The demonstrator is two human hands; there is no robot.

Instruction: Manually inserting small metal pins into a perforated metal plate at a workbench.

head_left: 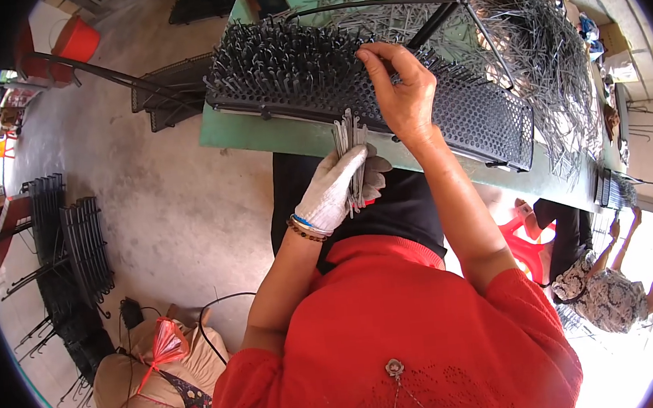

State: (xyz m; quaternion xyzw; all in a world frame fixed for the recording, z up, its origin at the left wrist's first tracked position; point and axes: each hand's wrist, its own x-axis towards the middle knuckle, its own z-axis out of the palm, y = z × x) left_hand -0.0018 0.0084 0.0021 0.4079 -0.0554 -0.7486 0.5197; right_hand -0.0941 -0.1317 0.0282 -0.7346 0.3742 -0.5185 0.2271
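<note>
My left hand, in a pale work glove, is closed round an upright bundle of thin grey strips just in front of the table edge. My bare right hand is over the black perforated rack, thumb and forefinger pinched together. What sits between those fingertips is too small to make out. Dark strips with bent tops stand packed in the left part of the rack, and rows of holes show at its right end. The rack lies lengthwise along the near edge of the green table.
Loose strips lie heaped behind the rack. A black bar frame crosses above it. Another person works at the right; one in tan clothing is at lower left. Black racks and a red bucket stand on the left.
</note>
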